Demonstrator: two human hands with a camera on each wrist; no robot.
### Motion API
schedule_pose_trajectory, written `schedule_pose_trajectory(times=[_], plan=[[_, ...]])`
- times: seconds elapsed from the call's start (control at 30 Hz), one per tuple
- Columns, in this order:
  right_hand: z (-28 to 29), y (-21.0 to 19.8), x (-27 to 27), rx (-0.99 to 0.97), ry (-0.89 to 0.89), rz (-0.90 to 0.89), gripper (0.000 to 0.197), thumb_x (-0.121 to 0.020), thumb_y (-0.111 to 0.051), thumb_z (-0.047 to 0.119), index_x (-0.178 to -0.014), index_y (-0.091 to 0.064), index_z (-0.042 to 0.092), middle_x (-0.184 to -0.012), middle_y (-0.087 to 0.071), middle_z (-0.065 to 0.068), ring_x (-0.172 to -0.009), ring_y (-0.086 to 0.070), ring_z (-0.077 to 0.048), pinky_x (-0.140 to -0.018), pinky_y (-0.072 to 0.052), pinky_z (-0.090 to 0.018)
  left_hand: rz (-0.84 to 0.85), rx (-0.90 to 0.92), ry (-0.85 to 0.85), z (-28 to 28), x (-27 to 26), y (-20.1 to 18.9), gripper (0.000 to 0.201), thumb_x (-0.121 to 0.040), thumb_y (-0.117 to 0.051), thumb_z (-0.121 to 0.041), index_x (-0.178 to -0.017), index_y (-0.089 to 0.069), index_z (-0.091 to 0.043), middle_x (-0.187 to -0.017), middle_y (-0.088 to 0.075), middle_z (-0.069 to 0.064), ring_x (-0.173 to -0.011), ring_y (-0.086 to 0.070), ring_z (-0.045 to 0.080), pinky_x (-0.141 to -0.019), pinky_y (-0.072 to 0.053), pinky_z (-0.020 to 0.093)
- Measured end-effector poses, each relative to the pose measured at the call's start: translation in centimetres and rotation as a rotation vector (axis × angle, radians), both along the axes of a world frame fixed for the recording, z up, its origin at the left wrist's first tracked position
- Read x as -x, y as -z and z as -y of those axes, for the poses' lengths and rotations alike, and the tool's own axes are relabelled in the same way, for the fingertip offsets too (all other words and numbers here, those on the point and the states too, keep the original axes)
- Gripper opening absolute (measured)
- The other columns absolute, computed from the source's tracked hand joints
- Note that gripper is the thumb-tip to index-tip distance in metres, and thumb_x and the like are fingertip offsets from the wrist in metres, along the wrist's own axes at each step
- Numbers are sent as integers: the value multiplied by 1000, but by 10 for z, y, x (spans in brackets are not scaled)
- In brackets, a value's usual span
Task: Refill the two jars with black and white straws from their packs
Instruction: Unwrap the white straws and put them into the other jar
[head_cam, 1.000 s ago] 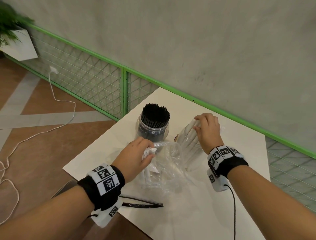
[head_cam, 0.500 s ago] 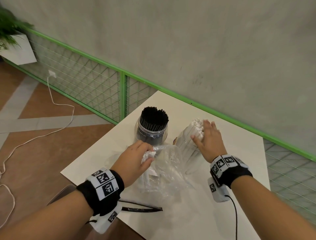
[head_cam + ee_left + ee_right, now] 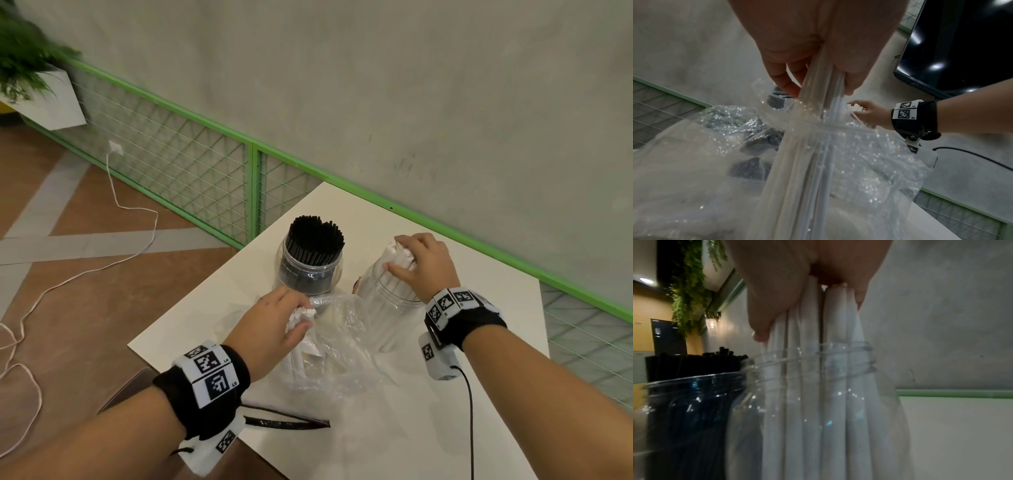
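Observation:
Two clear jars stand on the white table (image 3: 462, 428). The left jar (image 3: 310, 274) (image 3: 684, 418) is packed with black straws (image 3: 315, 236). The right jar (image 3: 387, 298) (image 3: 838, 402) holds white straws (image 3: 397, 253) (image 3: 813, 353), and my right hand (image 3: 423, 262) (image 3: 867, 112) grips their tops from above. My left hand (image 3: 277, 325) (image 3: 813, 65) grips a bunch of white straws (image 3: 812, 146) that stick out of the clear plastic pack (image 3: 342, 346) (image 3: 869, 154) lying in front of the jars.
A flattened black-edged empty pack (image 3: 284, 423) lies at the table's near edge. A green-framed wire fence (image 3: 205, 171) and a grey wall run behind the table. A white cable (image 3: 113, 246) trails over the floor at left. A planter (image 3: 30, 85) sits far left.
My right hand went from flat against the side of the white straws to curled over their tops. My left hand stayed on the bunch at the pack's mouth.

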State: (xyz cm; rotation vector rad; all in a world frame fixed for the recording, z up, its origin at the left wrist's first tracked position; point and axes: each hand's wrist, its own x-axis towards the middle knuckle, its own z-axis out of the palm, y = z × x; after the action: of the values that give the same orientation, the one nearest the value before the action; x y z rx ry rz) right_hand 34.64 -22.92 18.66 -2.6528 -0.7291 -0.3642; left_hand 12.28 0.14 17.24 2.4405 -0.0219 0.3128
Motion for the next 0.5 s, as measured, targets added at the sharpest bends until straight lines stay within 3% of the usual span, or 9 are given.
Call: schedule_pose_trajectory(times=[0.1,0.2,0.27,0.4,0.5], plan=[[1,1,2,62,34,43,55,-80,-69,48,-128,-57,26,-122,-57,-5,-111,-50,-34,-91,-43,-44,4,-3,3,0,0,0,19,-90,-57,-32,-107,-55,-23,-100,-44,-16,-90,-45,5,-74,-31,6],[3,1,2,236,114,-27,72,-82,-56,63,-143,-36,32,-144,-42,0,-130,-39,-28,-100,-37,-46,4,-11,3,-1,0,0,20,-90,-57,-32,-108,-55,-23,-101,-44,-16,-91,-46,6,-75,-32,10],[3,-3,3,250,128,-50,78,-82,-51,68,-147,-28,32,-151,-34,1,-137,-30,-27,-107,-31,-47,-2,-15,0,0,-1,0,20,-90,-57,-33,-108,-54,-24,-102,-45,-16,-92,-47,7,-77,-34,16],[0,-17,19,91,121,-68,78,-84,-53,63,-148,-26,29,-154,-29,-2,-140,-24,-28,-111,-25,-50,1,-6,7,0,-2,1,21,-90,-57,-33,-108,-54,-24,-102,-45,-15,-92,-48,9,-78,-35,20],[-8,-30,53,-148,-14,-38,66,-89,-56,50,-145,-34,23,-145,-38,-4,-133,-32,-24,-108,-28,-43,6,-5,11,0,-2,2,20,-90,-57,-33,-108,-54,-24,-102,-45,-15,-92,-48,9,-77,-34,20]])
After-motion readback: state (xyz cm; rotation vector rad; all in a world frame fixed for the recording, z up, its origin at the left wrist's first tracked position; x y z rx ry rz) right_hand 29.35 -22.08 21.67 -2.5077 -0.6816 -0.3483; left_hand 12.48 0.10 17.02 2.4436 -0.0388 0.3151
